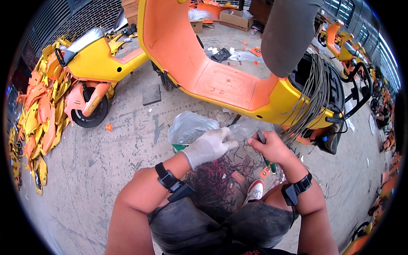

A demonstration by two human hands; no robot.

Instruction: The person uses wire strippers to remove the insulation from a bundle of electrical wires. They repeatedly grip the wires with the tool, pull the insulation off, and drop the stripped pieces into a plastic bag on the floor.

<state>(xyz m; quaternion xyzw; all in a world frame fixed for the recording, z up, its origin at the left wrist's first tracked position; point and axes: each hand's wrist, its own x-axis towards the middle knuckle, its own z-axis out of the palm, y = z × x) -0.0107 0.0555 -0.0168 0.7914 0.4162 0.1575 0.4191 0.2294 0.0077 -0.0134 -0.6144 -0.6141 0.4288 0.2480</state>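
My left hand (212,145), in a pale knitted glove, pinches one end of a thin wire (243,143). The wire spans the short gap to my bare right hand (271,146). That hand is closed around a green-handled tool (273,167), whose dark flat end sticks up past the thumb. Its exact kind is hidden by the fingers. Dark and reddish strips of scrap (216,172) lie heaped on the floor below both hands. Beyond my left wrist sits a clear plastic bag (191,126), with a green edge showing beneath it.
Ahead stands a yellow and orange scooter (223,83) with a bundle of grey cables (314,86) draped over its rear. Another scooter body (95,60) is at left, by a pile of body panels (41,108). Cardboard boxes (236,20) stand behind. My shoe (255,191) borders the scraps.
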